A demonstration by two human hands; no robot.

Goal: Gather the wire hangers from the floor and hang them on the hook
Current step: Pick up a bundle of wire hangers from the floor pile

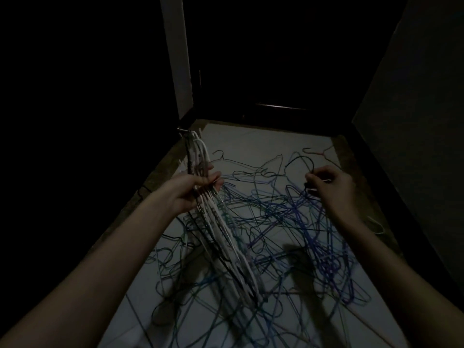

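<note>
Head view, dim light: a bundle of hung hangers [200, 156], mostly white with some dark ones, is seen draped from a metal hook [184, 131] at the left wall edge, their hook ends stacked there and their bodies trailing down toward the camera. The left hand [194, 190] is wrapped around the bundle partway down, fingers curled over the wires, thumb side toward the wall; the hold is judged to keep the hung set gathered and steady so the hook mouth stays reachable for the next hanger. The right hand [329, 184] is raised at the right, fingertips pinching the neck of a dark hanger [301, 159], its curved hook standing above the fingers, apparently turned ready for threading. The hanger's body is lost among the tangle below. A loose pile of hangers [288, 234], blue, green and dark, is spread tangled over the pale floor [263, 144]. One pinkish hanger [321, 152] lies apart near the far right corner. Most of the task is judged still undone.
</note>
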